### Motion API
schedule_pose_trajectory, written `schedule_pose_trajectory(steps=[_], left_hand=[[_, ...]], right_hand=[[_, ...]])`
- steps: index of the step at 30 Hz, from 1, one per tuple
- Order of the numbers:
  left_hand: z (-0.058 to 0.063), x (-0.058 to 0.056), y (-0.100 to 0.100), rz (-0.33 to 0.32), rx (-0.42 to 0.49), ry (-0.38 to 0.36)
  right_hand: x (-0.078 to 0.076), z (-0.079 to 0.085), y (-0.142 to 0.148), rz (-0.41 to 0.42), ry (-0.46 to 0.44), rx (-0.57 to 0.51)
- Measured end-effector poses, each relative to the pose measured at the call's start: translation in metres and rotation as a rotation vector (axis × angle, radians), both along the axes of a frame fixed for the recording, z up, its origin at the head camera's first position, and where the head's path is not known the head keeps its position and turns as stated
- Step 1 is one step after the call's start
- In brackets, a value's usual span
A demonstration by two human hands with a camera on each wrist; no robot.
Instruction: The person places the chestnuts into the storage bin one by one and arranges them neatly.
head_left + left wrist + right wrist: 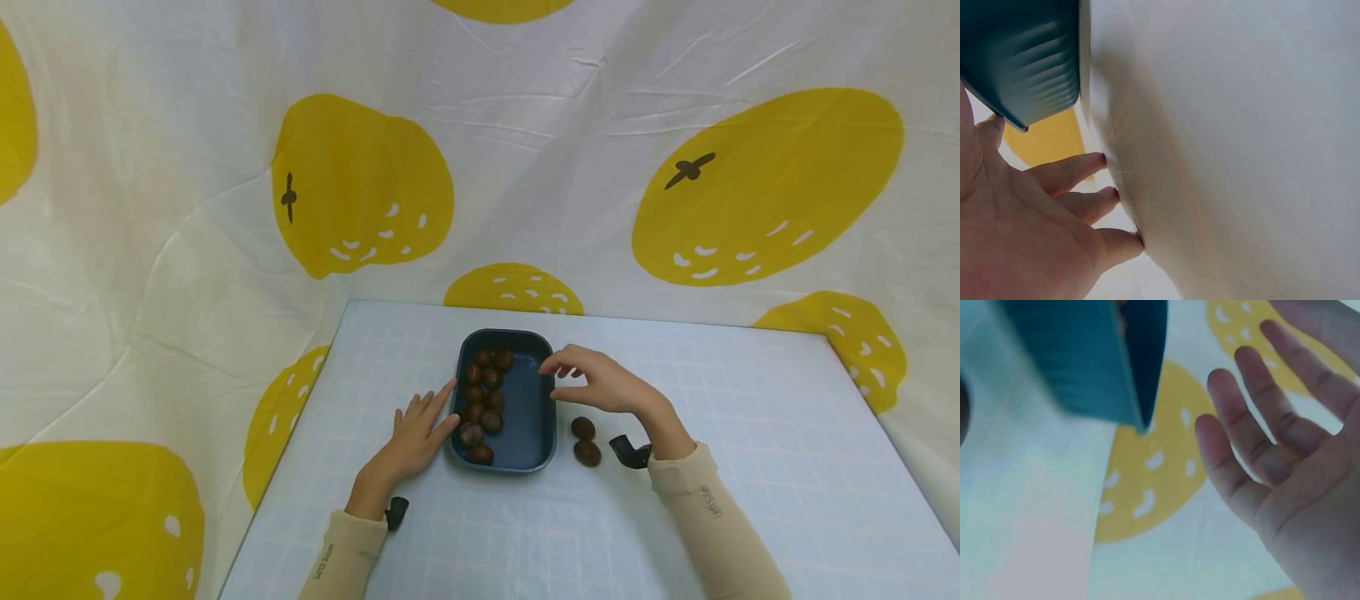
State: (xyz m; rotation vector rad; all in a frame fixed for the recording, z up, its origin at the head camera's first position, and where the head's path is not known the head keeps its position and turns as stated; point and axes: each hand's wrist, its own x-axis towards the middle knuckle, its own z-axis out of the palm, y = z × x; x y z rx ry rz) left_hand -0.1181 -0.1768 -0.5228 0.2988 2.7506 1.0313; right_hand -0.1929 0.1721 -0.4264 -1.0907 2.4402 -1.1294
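Note:
A dark blue rectangular tray (528, 417) stands on the table, with several brown chestnut-like nuts (491, 378) along its left side. Beside its left wall is my left hand (416, 433), fingers spread, fingertips down on the tabletop and the thumb at the tray's edge. The left wrist view shows the tray's ridged wall (1035, 69) above these fingers. Over the right rim hovers my right hand (600, 381), fingers loosely bent and nothing held. In the right wrist view its palm (1316, 487) faces the tray's side, apart from it. Two more nuts (587, 452) lie right of the tray.
The table (750, 500) has a pale blue checked cover. White cloth with yellow fruit prints (360, 183) hangs behind it and along the left side. A black wrist-camera mount (630, 452) sticks out at the right wrist, another (397, 512) at the left.

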Motion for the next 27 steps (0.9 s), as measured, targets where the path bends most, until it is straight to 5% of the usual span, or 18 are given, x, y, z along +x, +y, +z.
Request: schedule_pose_trajectory(steps=[10, 19, 27], left_hand=[[0.001, 0.001, 0.001, 0.0, 0.013, 0.001], [0.001, 0.0, 0.0, -0.004, 0.017, 0.008], [0.0, 0.0, -0.001, -0.004, 0.023, 0.001]], right_hand=[[0.001, -0.032, 0.049, 0.02, -0.108, -0.026], [-0.005, -0.071, 0.065, 0.072, -0.222, 0.054], [-0.007, -0.08, 0.066, 0.087, -0.192, 0.104]])
